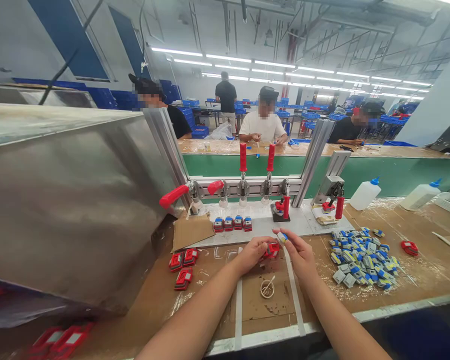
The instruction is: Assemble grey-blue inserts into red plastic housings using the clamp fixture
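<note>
Your scuffed brown worktop [423, 280] lies in a strip-lit workshop, a co-worker [262, 124] across at twelve o'clock. From your hands, a jumbled heap of blocky pieces [363, 257] sits at three, smooth metal casing [71, 210] at nine. Centrally, your left hand [253, 256] grips a glossy red housing [273, 249]; just beside it, your right hand [299, 251] pinches a small oblong block [282, 237].

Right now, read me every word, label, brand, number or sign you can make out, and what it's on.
No text can be read.
Red piece in the left hand: too small to read any marking.
Small block in the right hand: likewise too small.
Pile of blocks: too small.
White bottle: none legible.
</note>
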Motion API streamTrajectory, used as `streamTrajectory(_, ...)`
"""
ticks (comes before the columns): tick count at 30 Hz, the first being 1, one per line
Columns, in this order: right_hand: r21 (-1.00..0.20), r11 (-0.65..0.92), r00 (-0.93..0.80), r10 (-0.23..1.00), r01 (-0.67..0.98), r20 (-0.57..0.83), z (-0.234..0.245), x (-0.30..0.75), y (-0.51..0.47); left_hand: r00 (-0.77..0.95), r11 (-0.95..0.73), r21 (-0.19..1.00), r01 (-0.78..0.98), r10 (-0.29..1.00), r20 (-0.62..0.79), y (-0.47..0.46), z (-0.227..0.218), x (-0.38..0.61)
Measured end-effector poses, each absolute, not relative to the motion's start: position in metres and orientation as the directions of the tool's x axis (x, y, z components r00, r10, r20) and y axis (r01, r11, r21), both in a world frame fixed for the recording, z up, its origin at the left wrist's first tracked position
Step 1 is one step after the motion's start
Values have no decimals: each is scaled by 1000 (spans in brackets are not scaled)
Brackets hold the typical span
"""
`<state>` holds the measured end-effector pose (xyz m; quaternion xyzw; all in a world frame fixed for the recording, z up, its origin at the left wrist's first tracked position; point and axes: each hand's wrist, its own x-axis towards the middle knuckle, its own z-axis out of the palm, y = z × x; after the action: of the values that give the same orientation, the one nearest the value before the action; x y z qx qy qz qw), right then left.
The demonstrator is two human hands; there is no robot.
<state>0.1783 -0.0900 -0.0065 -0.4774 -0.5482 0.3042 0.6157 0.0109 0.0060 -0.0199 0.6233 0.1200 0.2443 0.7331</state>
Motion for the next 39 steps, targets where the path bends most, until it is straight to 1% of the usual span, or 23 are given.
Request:
streamTrajectory(3,-908,387,91,910,164,404,-8,181,-92,861,129,969,-209,495,120,5,-21,11)
streamTrajectory(8,-847,428,-30,897,316,442,-9,184,-93,873,107,975,-193,472,121,6,-18,10)
streamTrajectory(11,-804,466,-90,879,369,468,-7,187,-93,889,90,979,-181,441,124,7,-17,10)
streamTrajectory(13,-797,460,-79,879,391,469,-5,186,-94,869,96,974,-205,476,137,7,-17,11)
streamTrajectory(16,-831,384,59,895,402,442,-4,180,-94,770,57,963,-262,614,173,6,-17,13)
streamTrajectory(18,-878,316,190,897,359,400,-4,171,-93,678,-60,971,-229,706,204,4,-15,13)
streamTrajectory(20,-931,251,318,889,265,330,-5,161,-89,589,-251,963,-98,765,260,3,-12,11)
streamTrajectory(21,-953,224,375,881,203,287,-6,156,-86,552,-355,935,-18,776,305,2,-10,10)
streamTrajectory(23,-978,193,447,870,76,207,-9,148,-79,510,-532,840,109,755,412,1,-6,7)
streamTrajectory(26,-979,198,470,869,-47,153,-12,142,-71,497,-689,699,189,682,537,2,-4,3)
streamTrajectory(29,-973,213,434,888,-89,154,-13,143,-69,531,-764,601,233,618,580,5,-4,0)
streamTrajectory(34,-969,222,357,918,-105,172,-12,152,-78,634,-833,486,264,530,563,4,1,2)
streamTrajectory(39,-942,295,417,885,-158,207,-15,154,-86,629,-852,425,306,517,581,-7,10,9)
